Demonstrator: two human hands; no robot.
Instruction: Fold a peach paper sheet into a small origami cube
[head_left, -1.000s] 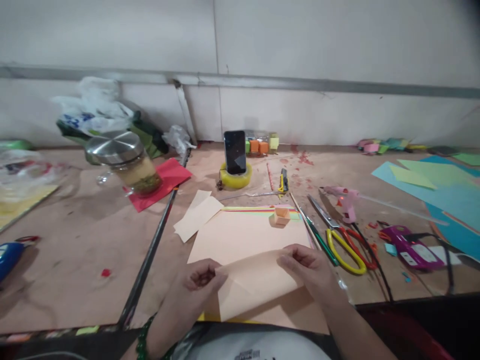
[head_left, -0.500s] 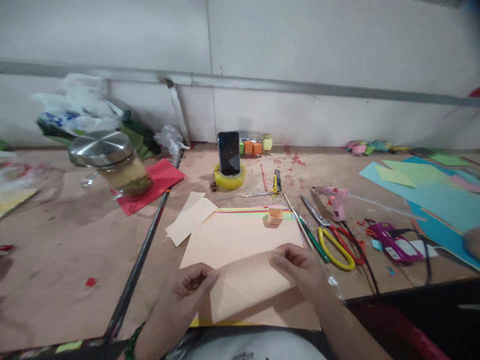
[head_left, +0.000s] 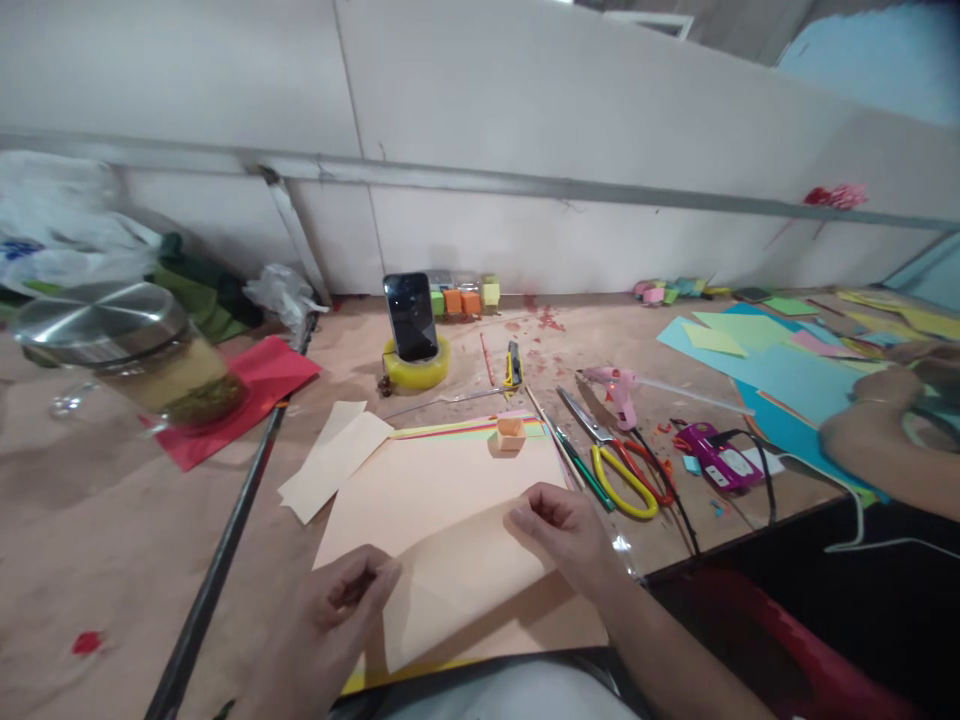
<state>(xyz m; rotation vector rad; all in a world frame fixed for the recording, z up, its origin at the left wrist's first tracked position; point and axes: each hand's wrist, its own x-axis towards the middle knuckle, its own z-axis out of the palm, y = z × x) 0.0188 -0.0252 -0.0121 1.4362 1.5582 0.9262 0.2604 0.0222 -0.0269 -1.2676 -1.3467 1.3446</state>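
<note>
Pinched in both my hands is a peach sheet of paper (head_left: 457,580), its near edge lifted and curling above the stack of coloured paper (head_left: 420,480). My left hand (head_left: 337,610) grips the sheet's left corner between thumb and fingers. On the right side, my right hand (head_left: 562,535) pinches the other corner. A small peach paper box (head_left: 511,434) sits open-topped on the far right part of the stack. Two cut peach paper pieces (head_left: 337,450) lie to the left of the stack, partly overlapping.
Scissors (head_left: 622,470), a green pen-like tool (head_left: 589,475) and a pink glue gun (head_left: 619,390) lie to the right. A phone (head_left: 411,315) stands in a yellow tape roll (head_left: 420,370). A lidded glass mug (head_left: 165,360) is at left. Another person's arm (head_left: 885,430) reaches over blue paper at far right.
The view has turned to the right, so the table's things appear shifted left. Another person's arm now shows more fully. Both my hands keep their pinch on the peach sheet.
</note>
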